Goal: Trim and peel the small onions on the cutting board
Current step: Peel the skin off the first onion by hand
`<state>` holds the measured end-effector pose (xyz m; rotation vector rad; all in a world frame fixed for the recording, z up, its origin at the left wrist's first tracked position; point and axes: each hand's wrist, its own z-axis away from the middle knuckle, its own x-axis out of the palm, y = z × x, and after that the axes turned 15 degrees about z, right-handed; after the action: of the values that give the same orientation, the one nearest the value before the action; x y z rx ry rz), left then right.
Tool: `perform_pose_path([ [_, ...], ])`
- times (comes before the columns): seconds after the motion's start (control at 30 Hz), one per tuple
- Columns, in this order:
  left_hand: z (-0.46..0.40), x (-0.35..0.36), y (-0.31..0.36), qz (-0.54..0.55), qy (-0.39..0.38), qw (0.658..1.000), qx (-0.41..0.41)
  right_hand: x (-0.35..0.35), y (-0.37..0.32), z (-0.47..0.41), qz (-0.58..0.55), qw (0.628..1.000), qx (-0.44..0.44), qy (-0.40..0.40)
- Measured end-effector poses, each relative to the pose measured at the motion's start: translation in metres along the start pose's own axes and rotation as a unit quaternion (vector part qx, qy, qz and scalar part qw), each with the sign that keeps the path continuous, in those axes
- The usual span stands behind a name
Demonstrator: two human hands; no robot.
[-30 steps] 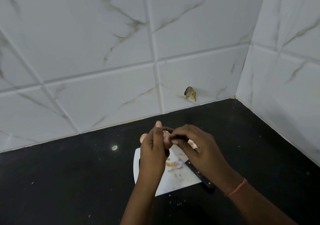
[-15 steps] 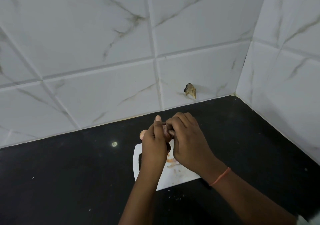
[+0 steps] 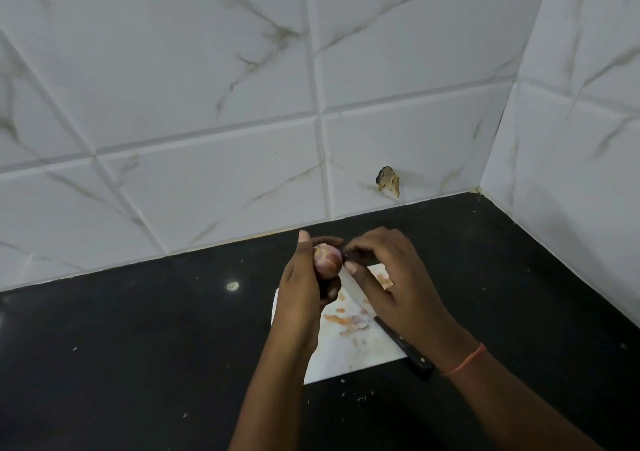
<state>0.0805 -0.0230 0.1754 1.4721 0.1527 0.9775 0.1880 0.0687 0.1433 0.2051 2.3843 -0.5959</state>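
Small onion (image 3: 327, 259) is up off the cutting board (image 3: 356, 353), gripped in left hand (image 3: 304, 294). Right hand (image 3: 391, 277) pinches skin at its side, so peeling's underway imo. Next: strip it clean w/ a firm pull. Knife (image 3: 403, 345) lies idle on board.

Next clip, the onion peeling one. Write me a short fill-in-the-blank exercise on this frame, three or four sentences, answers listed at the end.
1. The small pinkish round onion is held in the person's ____ hand.
2. The black-handled knife lies on the ____ rectangular cutting board.
3. The right hand wears an ____ thread band at the wrist.
4. The board rests on a ____ stone countertop.

Missing words: left; white; orange; black
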Motion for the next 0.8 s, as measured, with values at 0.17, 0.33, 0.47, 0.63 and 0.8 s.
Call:
perform_pose_path([
  [0.17,0.0024,0.0014,-0.0035,-0.007,-0.008,1.0,0.005,0.0014,-0.0046,-0.0013,0.002,0.999,-0.044,-0.015],
  [0.33,0.0054,0.0024,-0.0029,-0.043,-0.017,0.999,0.011,0.0038,-0.0046,-0.0017,-0.02,0.999,-0.018,-0.025],
  [0.47,0.0059,0.0038,-0.0025,-0.037,-0.011,0.999,0.007,0.0026,-0.0048,-0.0037,-0.031,0.999,-0.02,-0.017],
  [0.63,0.0031,0.0038,-0.0043,-0.012,-0.022,1.0,-0.007,0.002,-0.0035,-0.0024,-0.038,0.999,-0.007,-0.017],
  [0.8,0.0033,0.0033,-0.0023,0.11,-0.082,0.986,-0.09,0.0017,-0.0031,0.0002,-0.082,0.995,0.022,-0.042],
])
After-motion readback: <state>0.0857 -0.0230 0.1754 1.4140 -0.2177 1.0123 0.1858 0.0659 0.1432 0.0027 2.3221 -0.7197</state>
